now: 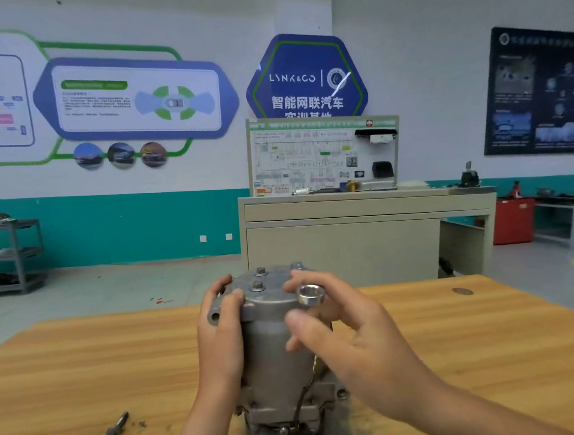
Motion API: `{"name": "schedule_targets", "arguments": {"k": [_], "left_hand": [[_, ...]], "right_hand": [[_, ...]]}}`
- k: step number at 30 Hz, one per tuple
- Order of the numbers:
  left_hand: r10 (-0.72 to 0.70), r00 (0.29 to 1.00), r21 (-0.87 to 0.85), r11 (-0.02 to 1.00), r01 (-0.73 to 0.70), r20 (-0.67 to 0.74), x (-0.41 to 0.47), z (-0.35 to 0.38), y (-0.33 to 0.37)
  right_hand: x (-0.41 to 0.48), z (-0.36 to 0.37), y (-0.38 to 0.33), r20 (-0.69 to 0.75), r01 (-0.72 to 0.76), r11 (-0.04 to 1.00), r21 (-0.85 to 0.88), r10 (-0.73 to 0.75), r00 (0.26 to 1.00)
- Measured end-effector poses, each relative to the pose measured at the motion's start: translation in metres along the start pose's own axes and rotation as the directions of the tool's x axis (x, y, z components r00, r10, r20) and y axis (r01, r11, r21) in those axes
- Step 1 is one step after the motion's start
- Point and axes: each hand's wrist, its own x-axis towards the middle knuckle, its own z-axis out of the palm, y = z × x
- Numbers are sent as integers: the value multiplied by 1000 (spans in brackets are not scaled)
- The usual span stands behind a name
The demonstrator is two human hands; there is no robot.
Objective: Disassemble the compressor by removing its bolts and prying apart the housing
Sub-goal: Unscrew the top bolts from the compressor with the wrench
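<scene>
One wooden bench (84, 363) is carrying one grey compressor (272, 349), standing upright at the middle of the near edge. The left hand (220, 329) is gripping its top flange with curled fingers. The right hand (343, 336) is pinching one silver socket (310, 294) beside the top. Two bolts (257, 286) are sitting in the top, and one loose bolt (117, 426) is lying toward the near-left corner.

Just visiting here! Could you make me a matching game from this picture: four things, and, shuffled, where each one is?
Things:
1. compressor
2. shiny socket
3. loose bolt
4. top bolts

Places:
A. lying on the table, left of everything else
B. screwed into the compressor's top
C. upright, gripped by the left hand
D. held in the right hand

Pairs: 1-C, 2-D, 3-A, 4-B
</scene>
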Motion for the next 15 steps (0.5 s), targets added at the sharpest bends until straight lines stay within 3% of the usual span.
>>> {"name": "schedule_targets", "arguments": {"k": [5,9,12,15], "left_hand": [[-31,1000,-14,999,31,4,2,-1,-2],[-14,1000,-17,1000,14,-22,4,0,-7],[1,998,-17,1000,-2,-57,-1,4,-8],[-6,996,-31,1000,3,-90,-7,10,-7]], "right_hand": [[-6,-42,13,-187,-166,975,147,192,963],[13,-79,56,-309,-355,880,316,450,838],[54,-93,98,-328,-546,796,260,605,726],[109,-86,123,-283,-703,709,59,687,669]]}}
